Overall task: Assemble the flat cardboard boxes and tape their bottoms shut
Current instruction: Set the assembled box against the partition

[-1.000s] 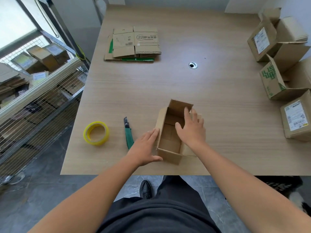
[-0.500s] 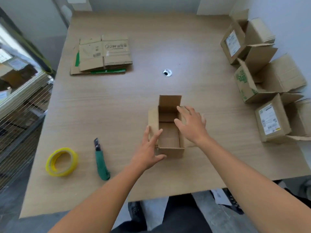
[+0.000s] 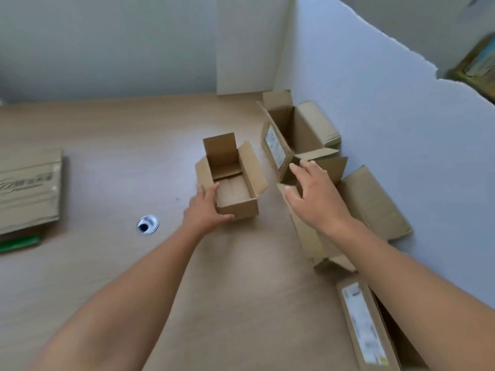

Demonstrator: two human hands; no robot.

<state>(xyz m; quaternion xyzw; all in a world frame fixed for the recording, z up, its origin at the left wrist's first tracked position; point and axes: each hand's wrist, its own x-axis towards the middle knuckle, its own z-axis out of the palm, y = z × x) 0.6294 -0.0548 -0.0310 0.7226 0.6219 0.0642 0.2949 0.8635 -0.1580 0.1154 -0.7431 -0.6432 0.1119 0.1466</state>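
A small assembled cardboard box (image 3: pixel 235 180) stands upright on the wooden table (image 3: pixel 120 145) with its top flaps open. My left hand (image 3: pixel 205 210) grips its near left corner, thumb along the front wall and fingers over the left rim. My right hand (image 3: pixel 314 194) hovers to the right of the box with spread fingers, holding nothing, above the assembled boxes along the wall. A stack of flat cardboard boxes (image 3: pixel 28 191) lies at the left edge.
Several assembled boxes (image 3: pixel 300 132) with open flaps line the grey wall at the right, one with a white label (image 3: pixel 363 322) in the near right corner. A round cable hole (image 3: pixel 147 224) sits in the table left of my left arm.
The box has moved far and to the right, towards the row of finished boxes. My right hand has come off it. The view swung right; tape roll and knife dropped out of sight.
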